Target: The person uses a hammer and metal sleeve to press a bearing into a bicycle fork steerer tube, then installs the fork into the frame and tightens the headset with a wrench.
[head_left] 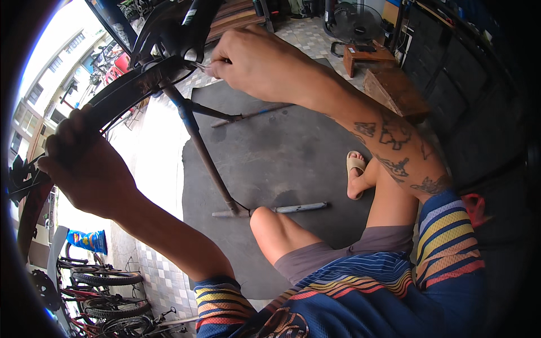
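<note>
A dark bicycle frame (121,100) slants across the upper left, held up on a repair stand (198,141) with a worn post and splayed legs. My left hand (93,169) is wrapped around the frame's lower-left stretch, fingers over the top. At the other end of that tube, my right hand (248,62) is closed in a pinch. A thin silver metal piece (198,66) sticks out from its fingertips and meets the frame by a round silver part (190,55). Whether this piece is a hex key or something else cannot be made out.
A dark mat (270,152) lies under the stand, with my sandaled foot (355,169) on it. Wooden boxes (394,93) and a black fan (355,22) stand at the far right. Several bicycles (112,287) are at the lower left, near a blue packet (88,240).
</note>
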A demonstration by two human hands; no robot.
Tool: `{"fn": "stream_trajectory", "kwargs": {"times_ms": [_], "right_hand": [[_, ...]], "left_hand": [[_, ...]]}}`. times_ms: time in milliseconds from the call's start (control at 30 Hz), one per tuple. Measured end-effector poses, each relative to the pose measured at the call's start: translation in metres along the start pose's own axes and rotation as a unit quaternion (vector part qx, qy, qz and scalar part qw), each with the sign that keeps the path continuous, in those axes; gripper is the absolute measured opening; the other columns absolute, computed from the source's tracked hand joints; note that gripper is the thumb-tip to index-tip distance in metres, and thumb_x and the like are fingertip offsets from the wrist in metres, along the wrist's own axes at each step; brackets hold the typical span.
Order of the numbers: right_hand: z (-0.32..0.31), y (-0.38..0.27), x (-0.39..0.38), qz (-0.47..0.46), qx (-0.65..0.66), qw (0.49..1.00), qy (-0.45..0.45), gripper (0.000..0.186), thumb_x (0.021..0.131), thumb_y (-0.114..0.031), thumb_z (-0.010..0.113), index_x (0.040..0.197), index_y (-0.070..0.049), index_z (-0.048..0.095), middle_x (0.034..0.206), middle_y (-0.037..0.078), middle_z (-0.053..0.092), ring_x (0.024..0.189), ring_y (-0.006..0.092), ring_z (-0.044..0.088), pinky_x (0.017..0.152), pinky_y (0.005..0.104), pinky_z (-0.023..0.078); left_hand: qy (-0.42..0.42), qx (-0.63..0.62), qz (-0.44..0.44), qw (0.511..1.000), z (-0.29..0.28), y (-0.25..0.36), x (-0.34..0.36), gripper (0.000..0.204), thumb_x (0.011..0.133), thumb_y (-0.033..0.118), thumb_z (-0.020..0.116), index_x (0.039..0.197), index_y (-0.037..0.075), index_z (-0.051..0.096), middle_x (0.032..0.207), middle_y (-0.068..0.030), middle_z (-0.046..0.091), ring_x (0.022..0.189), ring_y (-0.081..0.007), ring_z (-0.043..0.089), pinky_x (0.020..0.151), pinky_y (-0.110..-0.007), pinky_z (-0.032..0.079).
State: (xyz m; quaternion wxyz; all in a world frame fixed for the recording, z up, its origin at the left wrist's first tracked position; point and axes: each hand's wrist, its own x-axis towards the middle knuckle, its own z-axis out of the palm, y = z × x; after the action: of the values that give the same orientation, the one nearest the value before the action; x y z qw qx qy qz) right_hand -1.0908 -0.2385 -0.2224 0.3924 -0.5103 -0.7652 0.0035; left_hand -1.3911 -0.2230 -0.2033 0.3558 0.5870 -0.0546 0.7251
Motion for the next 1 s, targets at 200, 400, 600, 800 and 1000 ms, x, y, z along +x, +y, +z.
{"fn": "stream_trajectory", "kwargs": {"times_ms": [200, 400, 600, 800, 1000], "right_hand": [[-0.002, 0.002, 0.001, -0.036, -0.002, 0.999, 0.015, 0.027, 0.099, -0.023, 0.067, 0.096, 0.001, 0.079, 0.083, 0.021, 0.074, 0.082, 0.0354, 0.073, 0.083, 0.0454, 0.057], [-0.003, -0.001, 0.006, -0.058, 0.075, 0.995, -0.013, 0.034, 0.102, -0.025, 0.065, 0.089, 0.004, 0.077, 0.06, 0.008, 0.062, 0.055, 0.02, 0.058, 0.06, 0.0375, 0.049], [-0.003, -0.001, 0.002, 0.094, 0.336, 0.934, -0.073, 0.034, 0.106, -0.023, 0.062, 0.093, 0.006, 0.074, 0.06, 0.0, 0.052, 0.048, 0.0087, 0.042, 0.046, 0.0284, 0.035], [0.001, 0.001, -0.002, 0.181, 0.522, 0.826, -0.106, 0.035, 0.108, -0.024, 0.059, 0.096, 0.006, 0.073, 0.062, -0.003, 0.049, 0.048, 0.0053, 0.038, 0.042, 0.0251, 0.027], [0.0, 0.005, -0.002, 0.025, 0.17, 0.983, -0.058, 0.031, 0.103, -0.02, 0.063, 0.086, 0.003, 0.073, 0.059, 0.007, 0.057, 0.049, 0.0159, 0.047, 0.049, 0.0334, 0.039]], "left_hand": [[0.008, -0.007, 0.002, 1.0, 0.023, 0.0, -0.001, 0.041, 0.114, 0.033, 0.035, 0.091, 0.001, 0.046, 0.091, -0.0132, 0.046, 0.099, -0.0329, 0.052, 0.111, -0.055, 0.038], [-0.018, -0.054, 0.005, 0.998, 0.025, 0.001, -0.006, 0.046, 0.116, 0.034, 0.027, 0.095, -0.001, 0.048, 0.092, -0.0147, 0.049, 0.102, -0.0342, 0.054, 0.114, -0.057, 0.038], [-0.01, -0.048, 0.001, 0.999, 0.014, 0.0, -0.006, 0.043, 0.115, 0.037, 0.034, 0.099, 0.003, 0.053, 0.092, -0.0139, 0.055, 0.105, -0.034, 0.057, 0.114, -0.056, 0.038], [-0.005, -0.026, 0.005, 1.0, 0.018, -0.002, -0.007, 0.04, 0.113, 0.039, 0.045, 0.097, 0.004, 0.053, 0.091, -0.0117, 0.055, 0.102, -0.0309, 0.057, 0.111, -0.054, 0.04], [-0.042, -0.059, 0.002, 0.997, 0.016, -0.002, -0.005, 0.04, 0.113, 0.038, 0.047, 0.093, 0.005, 0.052, 0.089, -0.0094, 0.049, 0.094, -0.0286, 0.053, 0.107, -0.053, 0.041]]}}
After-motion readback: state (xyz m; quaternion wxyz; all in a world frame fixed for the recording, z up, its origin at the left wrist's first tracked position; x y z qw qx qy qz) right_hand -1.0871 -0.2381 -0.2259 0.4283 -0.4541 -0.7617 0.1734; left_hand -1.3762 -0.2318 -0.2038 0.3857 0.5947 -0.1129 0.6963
